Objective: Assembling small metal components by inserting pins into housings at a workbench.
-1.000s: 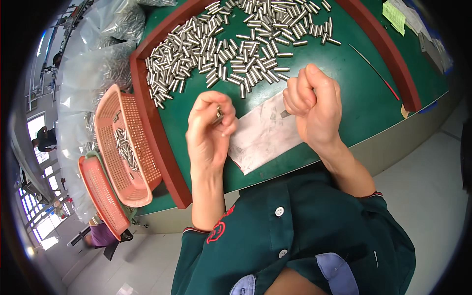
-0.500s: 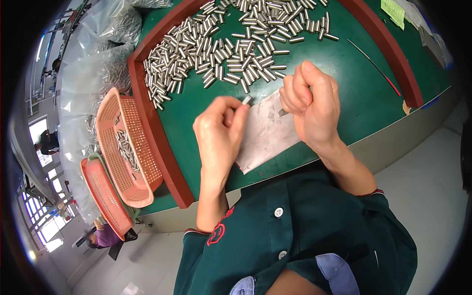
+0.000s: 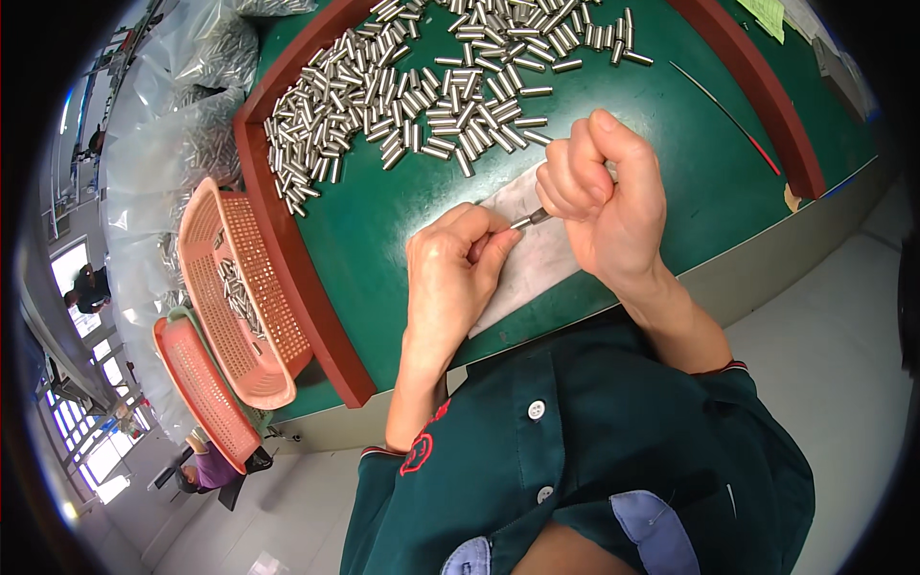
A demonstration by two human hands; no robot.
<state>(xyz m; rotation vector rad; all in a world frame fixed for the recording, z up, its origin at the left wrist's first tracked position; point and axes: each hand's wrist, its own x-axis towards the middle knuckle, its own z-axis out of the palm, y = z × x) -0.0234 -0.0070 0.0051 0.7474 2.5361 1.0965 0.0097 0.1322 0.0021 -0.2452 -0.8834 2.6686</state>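
Note:
My left hand (image 3: 452, 273) pinches a small silver metal cylinder (image 3: 520, 223) between thumb and fingertips. My right hand (image 3: 613, 196) is closed in a fist around a tool whose dark grey tip (image 3: 540, 217) sticks out toward my left hand. That tip meets the end of the cylinder, or nearly so; I cannot tell whether it goes inside. The fist hides the rest of the tool. Under both hands lies a pale, stained cloth (image 3: 517, 285) on the green tabletop (image 3: 369, 235). Beyond them spreads a heap of similar metal cylinders (image 3: 379, 91).
A dark red raised border (image 3: 299, 259) frames the work area. To its left stand two salmon plastic baskets (image 3: 273, 331), one holding some cylinders, beside clear bags (image 3: 206, 144) of metal parts. On the right lies a thin rod with a red handle (image 3: 757, 149).
My left hand has moved right, bringing its cylinder up to the tip of the tool. My right hand stays nearly where it was, still closed.

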